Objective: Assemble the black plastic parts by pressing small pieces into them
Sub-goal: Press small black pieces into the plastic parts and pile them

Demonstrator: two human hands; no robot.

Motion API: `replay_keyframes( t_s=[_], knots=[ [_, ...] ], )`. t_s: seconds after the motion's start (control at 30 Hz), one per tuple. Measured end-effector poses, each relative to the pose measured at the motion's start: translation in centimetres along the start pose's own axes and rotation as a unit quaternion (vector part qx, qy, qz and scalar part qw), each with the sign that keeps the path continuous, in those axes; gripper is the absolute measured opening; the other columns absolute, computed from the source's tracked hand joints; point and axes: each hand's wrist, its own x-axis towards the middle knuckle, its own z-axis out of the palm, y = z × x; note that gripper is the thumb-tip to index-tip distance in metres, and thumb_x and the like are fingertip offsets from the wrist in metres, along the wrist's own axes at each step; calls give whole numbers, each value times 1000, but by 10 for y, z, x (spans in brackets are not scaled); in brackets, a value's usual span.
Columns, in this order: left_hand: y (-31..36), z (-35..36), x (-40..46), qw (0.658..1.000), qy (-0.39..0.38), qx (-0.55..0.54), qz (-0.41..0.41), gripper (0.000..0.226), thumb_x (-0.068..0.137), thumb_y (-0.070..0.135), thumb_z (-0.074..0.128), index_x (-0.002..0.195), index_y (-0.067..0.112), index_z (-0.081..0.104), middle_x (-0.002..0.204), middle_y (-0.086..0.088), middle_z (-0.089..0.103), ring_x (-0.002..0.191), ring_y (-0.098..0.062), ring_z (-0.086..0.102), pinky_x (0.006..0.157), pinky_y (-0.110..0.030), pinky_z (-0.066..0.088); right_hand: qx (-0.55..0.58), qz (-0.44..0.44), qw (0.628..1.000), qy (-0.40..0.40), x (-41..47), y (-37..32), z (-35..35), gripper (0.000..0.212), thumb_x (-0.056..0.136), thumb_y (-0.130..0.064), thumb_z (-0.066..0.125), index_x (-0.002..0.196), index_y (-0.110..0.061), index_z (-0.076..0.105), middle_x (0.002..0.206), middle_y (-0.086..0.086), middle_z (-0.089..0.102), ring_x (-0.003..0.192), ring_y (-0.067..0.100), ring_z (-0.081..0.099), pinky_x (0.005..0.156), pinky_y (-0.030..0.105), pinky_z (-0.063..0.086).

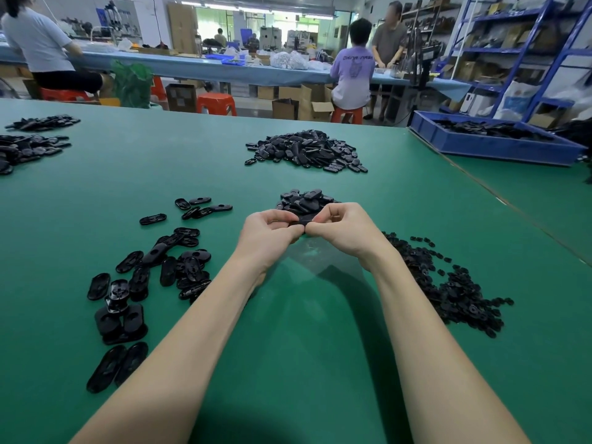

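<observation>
held part (300, 220): mostly hidden by fingers (278, 216)
small piece: cannot be made out
far-left pile (19, 152): cut by edge

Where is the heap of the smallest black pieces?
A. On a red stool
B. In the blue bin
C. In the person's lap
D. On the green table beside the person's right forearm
D: the heap of small pieces lies on the green table, just right of the right forearm.
</observation>
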Motion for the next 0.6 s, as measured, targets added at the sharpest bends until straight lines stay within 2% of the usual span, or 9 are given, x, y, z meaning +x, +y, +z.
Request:
replay_keyframes(
  t_s=[0.1, 0.17, 0.23, 0.37, 0.5, 0.6],
  knots=[
    [-1, -4, 2, 1000, -7, -28, 1, 15, 82, 4, 77, 85, 16, 70, 74, 0, 74, 66, -12, 64, 74, -23, 54, 38, -22, 999, -22, -2, 0, -6, 11, 82, -18, 82, 83, -20, 71, 60, -11, 62, 51, 1, 51, 51, 11, 40],
    [-3, -4, 4, 999, -2, -44, -10, 14, 82, 4, 76, 85, 16, 71, 67, 5, 73, 62, -10, 63, 71, -21, 55, 40, -46, 997, -40, -2, 0, -9, 17, 84, -16, 82, 98, -23, 74, 76, 0, 73, 63, 5, 61, 64, 16, 48],
    [-5, -3, 6, 998, -5, -58, -18, 13, 83, 3, 75, 86, 15, 72, 66, 4, 72, 66, -12, 65, 77, -22, 56, 7, -69, 997, -32, -1, 1, -8, 17, 85, -16, 81, 98, -26, 76, 82, 7, 74, 68, 8, 61, 70, 20, 49],
    [-6, -2, 8, 993, -7, -108, -38, 9, 88, 6, 72, 93, 14, 73, 85, -9, 74, 82, -20, 72, 92, -30, 57, -54, -79, 995, 10, 4, 9, -7, 11, 85, -25, 80, 92, -32, 76, 81, -2, 76, 59, -2, 57, 58, 9, 43],
    [-9, -1, 11, 991, 1, -120, -54, 9, 91, 6, 69, 98, 10, 68, 98, -16, 73, 85, -22, 71, 92, -31, 58, -68, -65, 992, 89, 15, 14, -8, 8, 81, -34, 81, 86, -36, 76, 77, -18, 74, 62, -10, 59, 65, 20, 46],
    [-11, 1, 10, 992, -12, -111, -60, 5, 92, 4, 67, 93, 9, 66, 98, -15, 70, 85, -23, 67, 85, -27, 59, -65, -46, 983, 167, 34, 10, -9, 7, 79, -35, 80, 86, -35, 77, 81, -19, 73, 81, -4, 68, 75, 25, 53]
  ],
)
